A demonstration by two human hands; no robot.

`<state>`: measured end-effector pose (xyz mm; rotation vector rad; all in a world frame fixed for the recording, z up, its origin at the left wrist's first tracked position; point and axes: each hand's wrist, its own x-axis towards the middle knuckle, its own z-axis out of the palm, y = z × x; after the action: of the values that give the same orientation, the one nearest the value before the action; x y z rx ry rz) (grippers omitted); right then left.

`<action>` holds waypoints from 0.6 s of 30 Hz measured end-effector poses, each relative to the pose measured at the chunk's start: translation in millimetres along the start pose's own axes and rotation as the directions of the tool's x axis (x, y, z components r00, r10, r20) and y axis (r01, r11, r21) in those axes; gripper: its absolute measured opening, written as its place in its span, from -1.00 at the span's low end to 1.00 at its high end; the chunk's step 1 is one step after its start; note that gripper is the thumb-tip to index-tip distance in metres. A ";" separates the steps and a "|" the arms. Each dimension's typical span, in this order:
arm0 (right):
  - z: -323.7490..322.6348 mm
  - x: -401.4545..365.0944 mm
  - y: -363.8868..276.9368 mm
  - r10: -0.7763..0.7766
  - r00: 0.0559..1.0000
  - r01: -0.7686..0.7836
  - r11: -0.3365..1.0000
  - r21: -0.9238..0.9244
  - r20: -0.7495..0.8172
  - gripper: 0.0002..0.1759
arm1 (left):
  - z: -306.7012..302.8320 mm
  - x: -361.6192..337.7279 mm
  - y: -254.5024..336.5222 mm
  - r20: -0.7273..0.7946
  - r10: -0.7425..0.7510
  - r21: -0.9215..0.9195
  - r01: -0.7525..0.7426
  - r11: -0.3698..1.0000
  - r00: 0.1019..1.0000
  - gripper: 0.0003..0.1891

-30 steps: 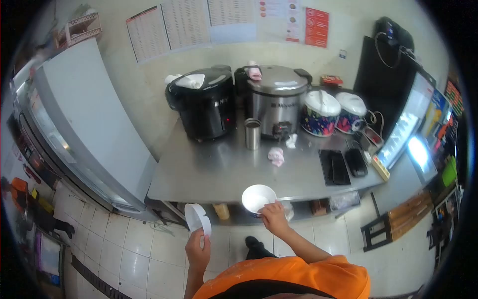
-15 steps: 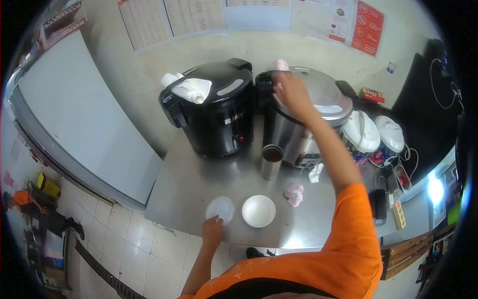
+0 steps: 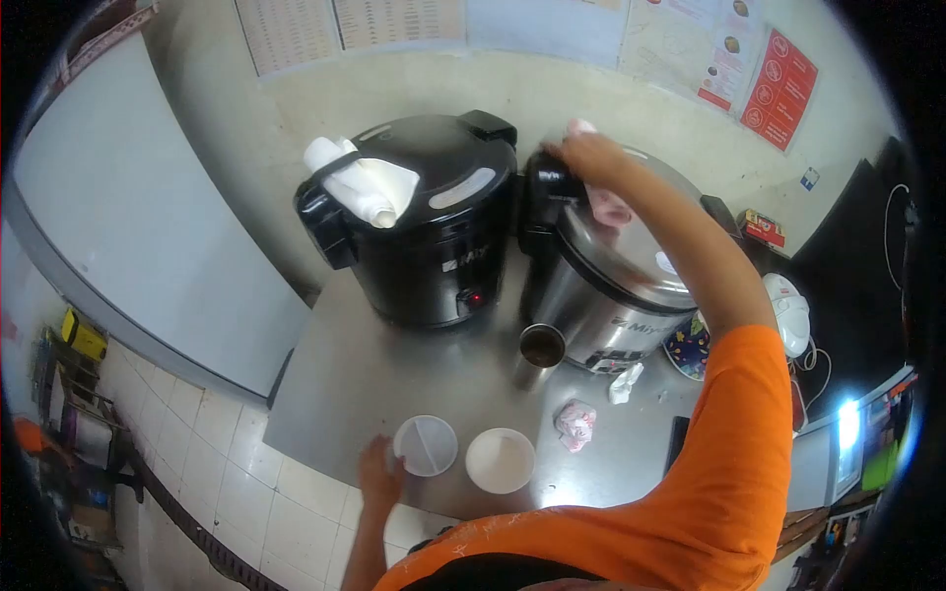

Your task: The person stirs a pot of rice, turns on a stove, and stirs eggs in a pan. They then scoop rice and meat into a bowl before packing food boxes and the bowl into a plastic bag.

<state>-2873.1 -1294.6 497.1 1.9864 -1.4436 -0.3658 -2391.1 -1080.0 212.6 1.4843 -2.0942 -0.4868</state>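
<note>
My left hand point(image 3: 380, 471) is at the table's front edge, beside a round, divided, translucent container point(image 3: 426, 446); its fingers are blurred. A white bowl point(image 3: 501, 461) sits just right of the container. Reaching up, my right hand point(image 3: 591, 158) is at the handle of the silver cooker point(image 3: 631, 256), where a pinkish cloth point(image 3: 609, 208) shows below the hand. Its fingers curl over the cloth and handle. A metal cup point(image 3: 541, 356) stands in front of this cooker. A crumpled pink-white wad point(image 3: 575, 426) lies right of the bowl.
A black cooker point(image 3: 434, 222) with a red light holds a white scoop point(image 3: 370, 192) in its handle. White tissue point(image 3: 626, 383) lies before the silver cooker. A white-lidded pot point(image 3: 788, 315) and a red box point(image 3: 762, 229) are at the right. A grey-white cabinet point(image 3: 148, 217) stands left.
My left hand has shifted left, off the container's near edge. My right hand stays by the silver cooker's handle, with more cloth visible. The view has shifted, bringing the cookers closer.
</note>
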 end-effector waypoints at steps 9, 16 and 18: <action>-86.3 -52.2 120.0 0.494 0.850 -0.328 0.770 0.548 -0.185 -0.20 | -34.6 38.1 -1.4 -0.223 -0.122 -0.086 0.105 0.991 0.967 -0.76; -43.5 -30.8 69.9 0.327 0.928 -0.228 0.879 0.420 -0.181 -0.28 | -38.5 -21.0 -22.4 -0.282 -0.144 -0.050 0.136 0.989 0.949 -0.78; -15.9 -15.8 47.4 0.310 0.948 -0.270 0.904 0.332 -0.072 -0.37 | -51.1 -49.4 -33.6 -0.307 -0.228 -0.071 0.217 0.974 0.924 -0.83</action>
<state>-2905.0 -1283.5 537.3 1.9514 -1.7742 0.1294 -2322.1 -1044.3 224.2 1.6674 -1.6737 -0.3406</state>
